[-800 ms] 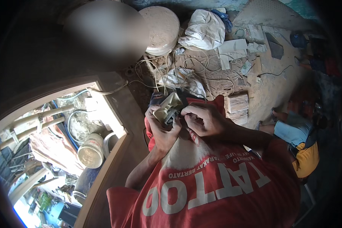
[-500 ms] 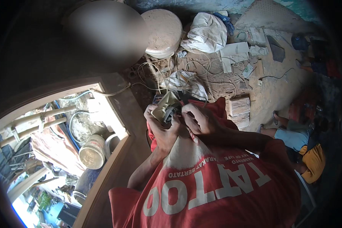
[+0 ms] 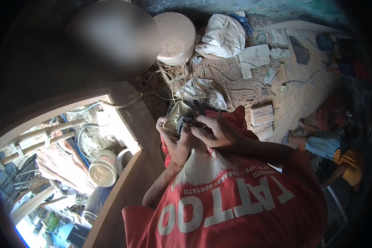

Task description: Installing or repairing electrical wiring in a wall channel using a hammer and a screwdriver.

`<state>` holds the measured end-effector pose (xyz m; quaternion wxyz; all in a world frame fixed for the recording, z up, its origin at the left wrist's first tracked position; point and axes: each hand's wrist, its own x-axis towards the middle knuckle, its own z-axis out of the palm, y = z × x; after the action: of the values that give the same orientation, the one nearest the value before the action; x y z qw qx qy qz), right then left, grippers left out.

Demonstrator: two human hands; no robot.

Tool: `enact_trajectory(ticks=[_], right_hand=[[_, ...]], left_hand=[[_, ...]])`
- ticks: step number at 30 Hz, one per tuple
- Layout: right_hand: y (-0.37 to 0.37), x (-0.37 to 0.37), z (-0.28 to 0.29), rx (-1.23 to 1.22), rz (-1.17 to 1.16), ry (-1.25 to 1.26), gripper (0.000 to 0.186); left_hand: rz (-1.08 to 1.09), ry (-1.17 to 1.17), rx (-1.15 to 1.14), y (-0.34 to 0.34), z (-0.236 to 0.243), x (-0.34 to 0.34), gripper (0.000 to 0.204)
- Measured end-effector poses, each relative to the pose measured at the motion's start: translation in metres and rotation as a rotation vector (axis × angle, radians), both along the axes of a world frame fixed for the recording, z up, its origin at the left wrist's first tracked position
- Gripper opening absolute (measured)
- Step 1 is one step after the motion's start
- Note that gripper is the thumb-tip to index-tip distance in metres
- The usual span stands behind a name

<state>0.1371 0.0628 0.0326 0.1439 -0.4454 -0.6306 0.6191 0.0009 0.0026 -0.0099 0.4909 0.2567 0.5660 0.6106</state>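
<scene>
In front of my chest, my left hand (image 3: pixel 177 142) grips a small cream box-shaped housing (image 3: pixel 173 117), its open side turned toward me. Dark grey parts (image 3: pixel 185 120), perhaps wiring, sit in its mouth beside my left thumb. My right hand (image 3: pixel 216 131) is closed, its fingertips pinched at the right side of these parts. What exactly those fingertips hold is too small to make out. Below both hands hangs the red shirt with pale lettering (image 3: pixel 227 198) that I wear.
A wooden-framed opening (image 3: pixel 126 165) lies to my left, with a dirty bucket (image 3: pixel 103 168) beyond it. Ahead are a dusty round container (image 3: pixel 175 37), a white sack (image 3: pixel 222 35) and tangled cable (image 3: pixel 225 74). Stacked blocks (image 3: pixel 261 120) stand right; farther right, a person in yellow (image 3: pixel 351 167) bends low.
My right hand has shifted slightly left, its fingers closer against the dark parts. The housing has tilted a little in my left hand. The person in yellow has moved slightly right.
</scene>
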Motion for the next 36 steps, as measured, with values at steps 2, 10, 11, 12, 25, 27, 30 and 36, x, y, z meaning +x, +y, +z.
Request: enact_trajectory(ticks=[2,10,11,12,25,27,30,36], right_hand=[[-0.003,0.002,-0.015,0.190,-0.004,0.053,0.017],[-0.001,0.007,-0.025,0.161,-0.035,0.127,0.014],[0.000,0.009,-0.026,0.229,0.011,0.101,0.014],[0.002,0.010,-0.023,0.227,0.012,0.104,0.014],[0.012,0.016,-0.003,0.057,0.257,0.111,0.019],[0.012,0.017,-0.002,0.028,0.290,0.083,0.019],[0.009,0.017,-0.004,0.065,0.303,0.053,0.021],[0.002,0.014,-0.002,0.011,0.279,0.099,0.022]], left_hand=[[-0.018,-0.126,0.004,0.003,0.007,0.002,0.039],[-0.085,-0.330,-0.155,0.001,0.011,-0.011,0.035],[-0.118,-0.388,-0.214,0.003,0.014,-0.014,0.035],[-0.116,-0.386,-0.216,0.004,0.015,-0.022,0.035],[-0.730,-0.077,-0.149,0.018,0.021,-0.051,0.049],[-0.683,-0.171,-0.174,0.013,0.021,-0.048,0.041],[-0.689,-0.096,-0.215,0.008,0.030,-0.047,0.046],[-0.726,0.211,-0.299,0.003,0.047,-0.047,0.051]])
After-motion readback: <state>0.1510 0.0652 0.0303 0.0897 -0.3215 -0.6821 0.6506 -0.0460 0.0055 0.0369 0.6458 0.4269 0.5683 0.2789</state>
